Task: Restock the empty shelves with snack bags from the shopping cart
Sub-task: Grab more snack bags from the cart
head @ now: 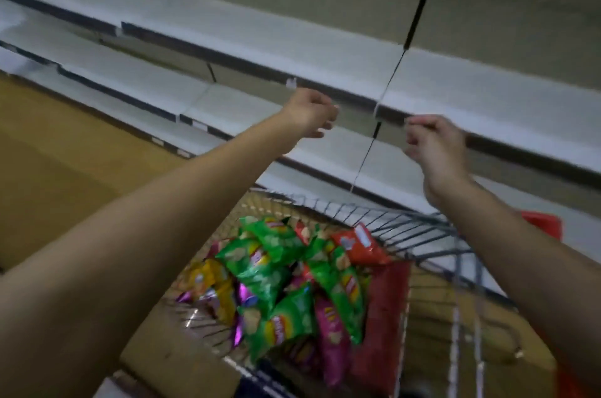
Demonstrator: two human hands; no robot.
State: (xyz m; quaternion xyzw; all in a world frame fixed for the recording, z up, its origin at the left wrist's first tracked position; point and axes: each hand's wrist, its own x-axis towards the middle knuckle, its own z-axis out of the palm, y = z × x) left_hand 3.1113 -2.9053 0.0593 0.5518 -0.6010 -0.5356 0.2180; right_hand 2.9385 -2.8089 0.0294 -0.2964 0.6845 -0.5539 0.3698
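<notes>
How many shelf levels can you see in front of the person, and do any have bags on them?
3, all bare: the top shelf above the hands, the middle shelf at hand height, the bottom shelf near the floor. More may lie out of frame.

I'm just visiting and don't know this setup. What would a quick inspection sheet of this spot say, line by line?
Surface: white shelves in tiers, no goods seen on them; the picture is blurred.
Job's things: snack bags, green, red, pink and yellow, piled in the wire shopping cart below the arms.
Clutter: a cardboard box beside the cart.
Hands: left hand and right hand are raised before the shelf edge, fingers curled; no bag in either, and blur hides whether they pinch anything small.
Cables: nothing seen.
Surroundings: tan floor to the left; a red part at the cart's right edge.
</notes>
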